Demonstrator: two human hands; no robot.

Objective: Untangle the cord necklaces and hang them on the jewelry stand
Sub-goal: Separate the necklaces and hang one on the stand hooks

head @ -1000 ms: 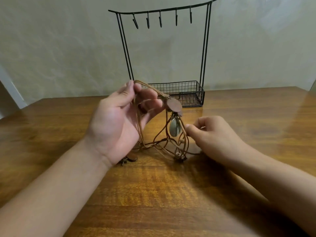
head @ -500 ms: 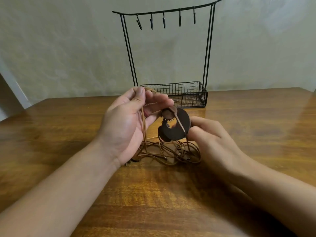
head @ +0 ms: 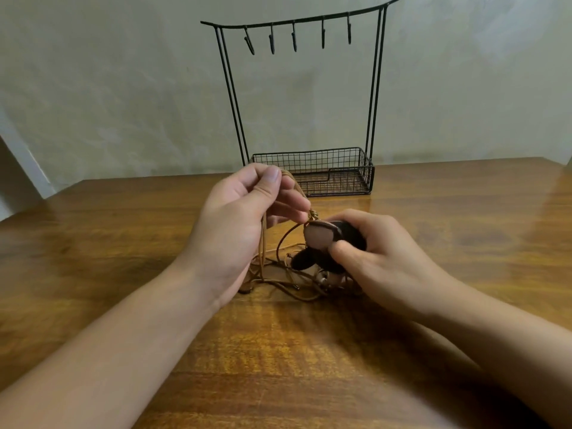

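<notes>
A tangle of brown cord necklaces (head: pixel 288 283) lies on the wooden table between my hands. My left hand (head: pixel 244 221) pinches a loop of cord lifted above the pile, and strands run down from it to the table. My right hand (head: pixel 371 252) grips a dark brown crescent pendant (head: pixel 305 261), and a pinkish-brown oval pendant (head: pixel 318 238) rests against its thumb. Behind them stands the black wire jewelry stand (head: pixel 376 88), with several bare hooks (head: pixel 294 41) on its top bar.
The stand's wire basket (head: pixel 312 171) sits at the table's far edge against a pale wall. The wooden table (head: pixel 278 366) stretches wide to both sides and toward me. A small bead or clasp (head: pixel 323 278) lies in the tangle.
My left hand has curled tighter and now pinches the cord higher up. My right hand moved in from the side and took hold of the dark pendant, and the oval pendant turned face up.
</notes>
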